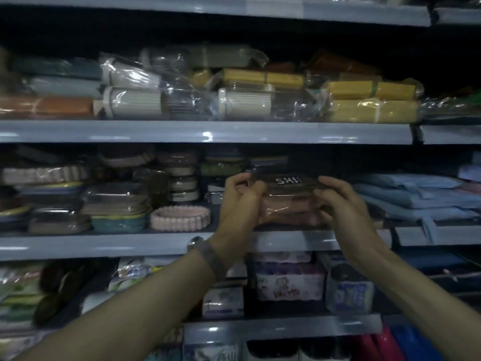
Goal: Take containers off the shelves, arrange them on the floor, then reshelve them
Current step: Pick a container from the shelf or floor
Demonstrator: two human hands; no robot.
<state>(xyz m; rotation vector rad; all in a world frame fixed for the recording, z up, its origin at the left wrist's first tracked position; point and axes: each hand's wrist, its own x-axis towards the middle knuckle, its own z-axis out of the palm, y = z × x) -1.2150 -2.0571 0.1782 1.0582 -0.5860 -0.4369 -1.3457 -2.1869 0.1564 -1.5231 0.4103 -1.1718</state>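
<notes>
A stack of plastic-wrapped pinkish-brown containers (289,204) with a dark label on top sits on the middle shelf (104,243). My left hand (239,204) grips its left end with curled fingers. On the stack's right end, my right hand (343,201) holds it, fingers bent over the top edge. Both forearms reach up from the bottom of the view, and the left wrist wears a watch. The image is dim and slightly blurred.
A pink ribbed tray (180,217) and stacked wrapped dishes (117,204) stand left of the hands. Folded blue items (416,199) lie to the right. Wrapped canisters and yellow packs (372,100) fill the shelf above. Boxes (289,280) crowd the shelf below.
</notes>
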